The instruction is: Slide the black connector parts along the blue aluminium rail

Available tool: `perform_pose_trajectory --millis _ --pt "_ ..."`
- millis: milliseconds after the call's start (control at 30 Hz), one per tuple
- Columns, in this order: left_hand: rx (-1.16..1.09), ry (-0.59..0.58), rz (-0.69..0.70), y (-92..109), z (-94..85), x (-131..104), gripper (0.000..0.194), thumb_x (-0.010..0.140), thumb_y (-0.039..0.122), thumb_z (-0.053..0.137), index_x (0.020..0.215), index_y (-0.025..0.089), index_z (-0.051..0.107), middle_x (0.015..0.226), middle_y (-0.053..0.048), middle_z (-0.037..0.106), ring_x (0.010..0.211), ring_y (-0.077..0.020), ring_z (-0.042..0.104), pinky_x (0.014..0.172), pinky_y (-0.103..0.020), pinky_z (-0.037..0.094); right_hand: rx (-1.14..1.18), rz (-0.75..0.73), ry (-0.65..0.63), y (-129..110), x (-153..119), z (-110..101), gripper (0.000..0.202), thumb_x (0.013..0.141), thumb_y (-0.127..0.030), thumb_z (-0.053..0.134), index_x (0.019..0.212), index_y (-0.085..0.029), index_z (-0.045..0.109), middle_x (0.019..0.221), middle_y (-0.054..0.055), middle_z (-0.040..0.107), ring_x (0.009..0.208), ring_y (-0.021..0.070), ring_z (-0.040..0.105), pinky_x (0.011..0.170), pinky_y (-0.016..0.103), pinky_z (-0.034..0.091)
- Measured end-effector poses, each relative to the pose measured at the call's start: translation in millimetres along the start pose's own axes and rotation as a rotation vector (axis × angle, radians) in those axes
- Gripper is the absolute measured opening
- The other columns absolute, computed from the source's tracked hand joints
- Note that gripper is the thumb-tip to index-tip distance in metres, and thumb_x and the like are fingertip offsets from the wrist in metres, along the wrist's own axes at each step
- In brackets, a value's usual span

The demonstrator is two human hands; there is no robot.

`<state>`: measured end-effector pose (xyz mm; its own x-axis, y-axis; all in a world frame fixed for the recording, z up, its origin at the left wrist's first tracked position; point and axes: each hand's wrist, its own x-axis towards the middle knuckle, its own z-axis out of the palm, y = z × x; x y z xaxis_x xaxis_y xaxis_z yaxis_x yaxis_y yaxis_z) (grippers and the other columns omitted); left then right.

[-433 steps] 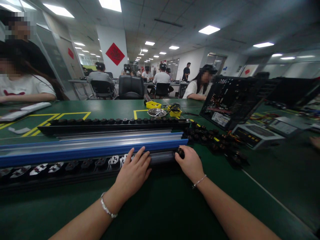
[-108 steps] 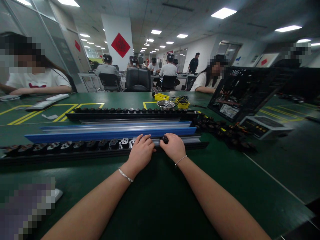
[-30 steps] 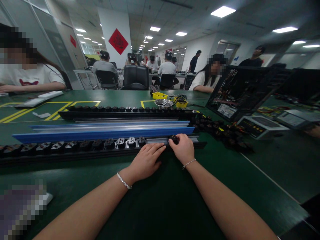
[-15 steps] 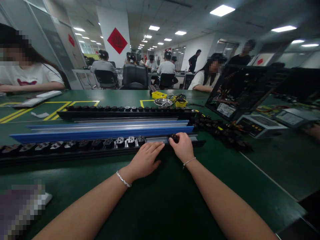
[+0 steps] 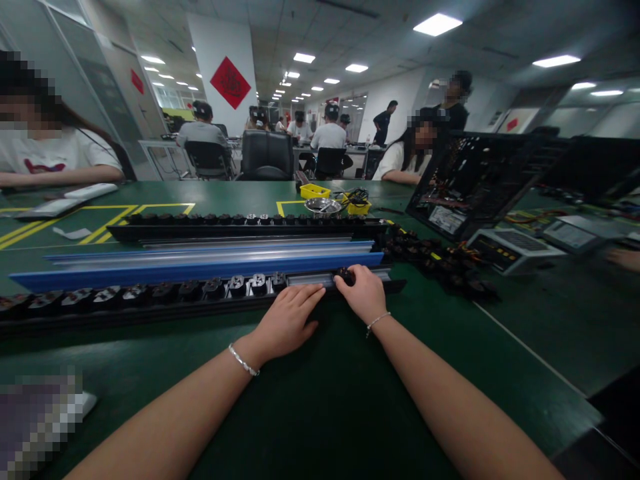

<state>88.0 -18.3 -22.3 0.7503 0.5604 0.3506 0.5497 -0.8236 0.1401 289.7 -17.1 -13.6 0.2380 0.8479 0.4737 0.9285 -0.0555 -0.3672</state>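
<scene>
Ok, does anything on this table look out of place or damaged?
Nothing looks spilled or clearly damaged. A white scrap lies loose by the yellow lines, and dark parts sit jumbled near the open computer case, untidy compared with the neat row of socket-like pieces in the near rail.

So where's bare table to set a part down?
Bare tabletop between the left forearm and right forearm, in front of the near black rail. Also between right forearm and pale seam, and left of the left forearm, between rail and pixelated object. Crowded: behind and right of the rail's right end, with loose black parts, power supply, computer case.
</scene>
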Motion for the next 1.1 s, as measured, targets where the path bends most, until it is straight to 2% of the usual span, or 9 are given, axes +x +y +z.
perform_pose_trajectory --millis 267,667,900,1100 --pt "-0.009 -0.012 0.003 -0.2 -1.7 -0.2 0.063 0.080 0.028 0.052 0.137 0.023 0.029 0.141 -0.005 0.039 0.127 -0.0216 0.034 0.105 -0.040 0.026 -0.008 -0.011 0.032 0.4 -2.0 0.7 0.024 0.077 -0.042 0.049 0.078 -0.020 0.058 0.079 0.005 0.061 0.078 0.0197 0.055 0.074 0.031 0.037" --pt "0.002 -0.015 0.009 -0.5 -1.6 0.1 0.062 0.080 0.028 0.052 0.138 0.022 0.029 0.141 -0.005 0.039 0.126 -0.0218 0.034 0.104 -0.040 0.027 -0.027 0.074 0.077 6.8 -0.5 -2.8 0.022 0.075 -0.040 0.050 0.077 -0.019 0.057 0.085 0.006 0.065 0.085 0.0214 0.056 0.090 0.040 0.031" --pt "-0.008 -0.022 0.003 -0.6 -2.7 0.2 0.059 0.082 0.030 0.050 0.137 0.023 0.030 0.141 -0.005 0.039 0.126 -0.0212 0.034 0.105 -0.040 0.027 -0.038 0.120 0.098 11.4 1.4 -5.2 0.022 0.073 -0.039 0.050 0.076 -0.019 0.057 0.081 0.007 0.065 0.080 0.0221 0.056 0.084 0.038 0.035" --pt "-0.008 -0.016 0.013 -1.2 -2.0 0.3 0.059 0.083 0.031 0.049 0.137 0.023 0.029 0.141 -0.005 0.039 0.126 -0.0213 0.035 0.104 -0.040 0.027 -0.024 0.140 0.120 14.7 2.4 -6.0 0.022 0.072 -0.040 0.049 0.074 -0.019 0.057 0.079 0.007 0.064 0.078 0.0222 0.056 0.086 0.041 0.034"
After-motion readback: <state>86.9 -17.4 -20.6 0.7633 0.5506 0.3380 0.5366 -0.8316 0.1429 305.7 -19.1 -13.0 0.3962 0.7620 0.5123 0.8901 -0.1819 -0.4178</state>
